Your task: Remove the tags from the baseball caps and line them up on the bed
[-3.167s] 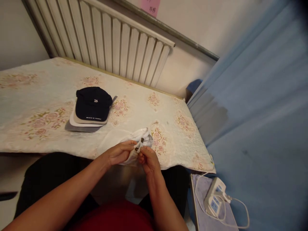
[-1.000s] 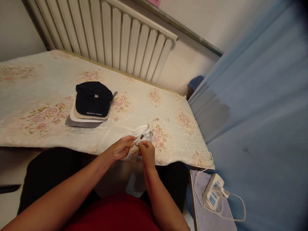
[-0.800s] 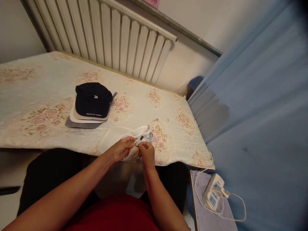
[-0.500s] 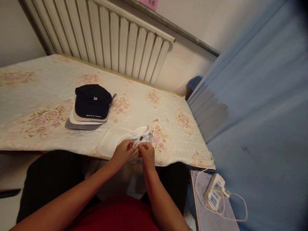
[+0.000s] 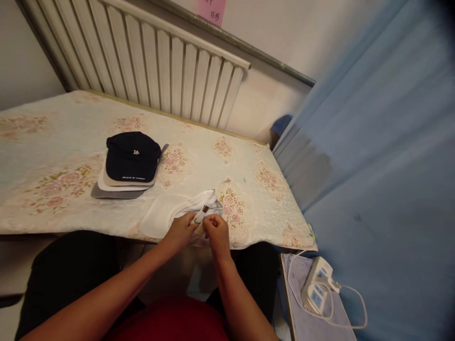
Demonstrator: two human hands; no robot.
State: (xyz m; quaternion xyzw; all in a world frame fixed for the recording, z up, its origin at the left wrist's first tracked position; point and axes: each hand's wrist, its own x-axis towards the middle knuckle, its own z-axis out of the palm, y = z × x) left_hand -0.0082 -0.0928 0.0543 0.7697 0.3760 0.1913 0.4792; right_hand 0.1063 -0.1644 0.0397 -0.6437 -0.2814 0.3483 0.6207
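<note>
A white cap [image 5: 156,217] lies at the near edge of the flowered bed cover, its brim toward the left and its opening facing me. My left hand [image 5: 182,231] pinches the cap's white strap [image 5: 199,216], which has a dark metal-looking buckle [image 5: 205,209] at its upper end. Close beside it, my right hand [image 5: 217,232] has its thumb and forefinger pressed together at the strap's lower part; the exact spot of contact is partly hidden by the fingers. To the left sits a stack of caps, a navy cap [image 5: 132,156] on top, with beige, white and grey brims below.
The flowered bed cover [image 5: 199,170] spreads under the caps. A radiator [image 5: 156,61] runs along the wall behind. On the right hangs a blue curtain [image 5: 373,166]. Below it, a power strip [image 5: 317,284] with a white cable rests on a small table [image 5: 302,327].
My fingers have shifted slightly on the strap, and its buckle end shows more clearly. The view has tilted a little; the stack of caps has not been disturbed.
</note>
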